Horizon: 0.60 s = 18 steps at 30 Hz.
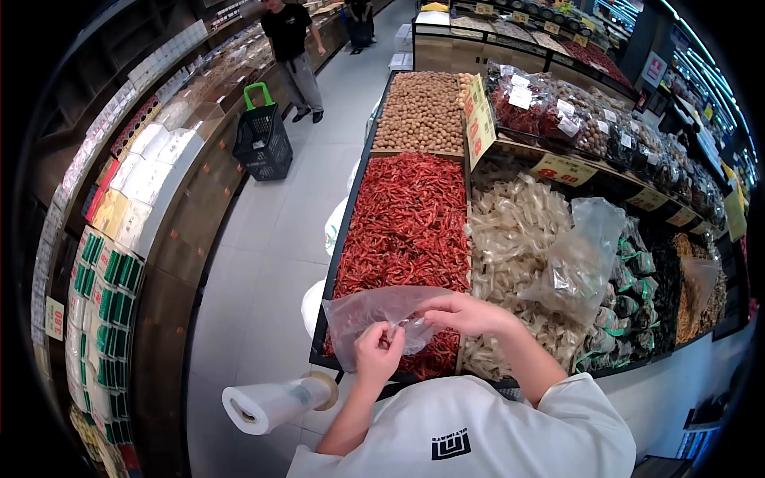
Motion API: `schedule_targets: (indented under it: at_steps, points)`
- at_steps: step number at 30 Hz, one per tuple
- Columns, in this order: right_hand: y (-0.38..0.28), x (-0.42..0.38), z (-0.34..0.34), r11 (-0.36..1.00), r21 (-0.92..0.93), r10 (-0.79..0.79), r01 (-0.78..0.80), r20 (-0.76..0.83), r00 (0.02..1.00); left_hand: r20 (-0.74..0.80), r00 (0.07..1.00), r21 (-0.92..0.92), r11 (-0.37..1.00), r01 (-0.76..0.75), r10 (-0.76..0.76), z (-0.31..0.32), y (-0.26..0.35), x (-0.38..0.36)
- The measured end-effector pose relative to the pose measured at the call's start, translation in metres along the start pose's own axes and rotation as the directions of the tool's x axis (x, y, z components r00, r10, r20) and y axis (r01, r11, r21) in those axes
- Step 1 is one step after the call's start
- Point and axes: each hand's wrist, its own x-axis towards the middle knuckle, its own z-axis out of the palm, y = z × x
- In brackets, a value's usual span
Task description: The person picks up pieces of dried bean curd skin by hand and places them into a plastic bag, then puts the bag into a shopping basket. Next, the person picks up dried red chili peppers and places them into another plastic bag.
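Observation:
Over the near end of a bin of dried red chilies (pixel 406 215), a clear plastic bag (pixel 351 311) is spread between my two hands. My left hand (pixel 378 350) is closed on the bag's near edge, with something small and dark red showing at its fingers. My right hand (pixel 458 313) pinches the bag's right part, its fingertips close to my left hand. A roll of clear bags (pixel 271 405) stands at the lower left, below the bin's corner. Right of the chilies lie pale dried strips (pixel 510 231) with a filled clear bag (pixel 578 259) on top.
Round brown nuts (pixel 420 111) fill the bin behind the chilies. Price signs (pixel 480 119) and packaged goods (pixel 558 111) stand at the right. Across the aisle are a shopping basket (pixel 263 139), a person (pixel 291 56) and shelves with green-and-white packs (pixel 107 319).

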Motion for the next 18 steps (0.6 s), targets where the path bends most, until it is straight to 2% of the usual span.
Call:
schedule_targets:
  at_steps: [1,3,5,7,8,10,11,13,14,16,17,18]
  points:
    - [-0.01,-0.005,-0.016,0.997,0.024,0.065,-0.068,0.135,0.989,-0.004,1.0,-0.004,1.0,0.004,-0.004,0.0,0.0,0.001]
    - [-0.023,-0.004,-0.047,0.964,0.205,0.156,-0.17,0.085,0.984,0.001,1.0,-0.008,1.0,-0.01,0.01,-0.001,-0.001,0.002]
    - [-0.019,0.019,-0.068,0.971,0.164,0.212,-0.175,-0.24,0.948,0.003,1.0,-0.02,1.0,-0.014,0.014,-0.002,-0.001,0.003]
    - [0.004,0.058,-0.084,0.984,-0.123,0.049,-0.132,-0.52,0.853,0.008,1.0,-0.031,0.999,-0.018,0.019,-0.002,-0.002,0.004]
    - [0.015,0.077,-0.09,0.983,-0.124,0.052,-0.136,-0.519,0.853,0.013,1.0,-0.027,0.999,-0.028,0.029,-0.001,-0.003,0.004]
    - [0.036,0.114,-0.1,0.869,-0.458,-0.146,-0.186,-0.598,0.789,0.022,0.999,-0.024,0.999,-0.041,0.042,-0.002,-0.004,0.007]
    - [0.045,0.131,-0.102,0.836,-0.516,-0.179,-0.188,-0.579,0.796,0.03,0.999,-0.031,0.999,-0.041,0.041,-0.002,-0.005,0.008]
    - [0.068,0.163,-0.104,0.681,-0.682,-0.259,-0.267,-0.566,0.783,0.033,0.999,-0.042,0.998,-0.036,0.037,-0.001,-0.004,0.009]
    - [0.071,0.173,-0.103,0.679,-0.685,-0.26,-0.264,-0.561,0.786,0.034,0.999,-0.048,0.998,-0.034,0.036,-0.001,-0.003,0.01]
    - [0.078,0.191,-0.1,0.577,-0.717,-0.174,-0.391,-0.576,0.799,0.028,0.999,-0.049,0.998,-0.032,0.033,-0.001,-0.004,0.012]
    - [0.078,0.197,-0.096,0.578,-0.719,-0.175,-0.387,-0.572,0.801,0.032,0.999,-0.042,0.999,-0.029,0.031,-0.001,-0.004,0.012]
    - [0.078,0.203,-0.093,0.563,-0.683,-0.071,-0.466,-0.601,0.796,0.036,0.999,-0.037,0.999,-0.029,0.03,-0.001,-0.004,0.012]
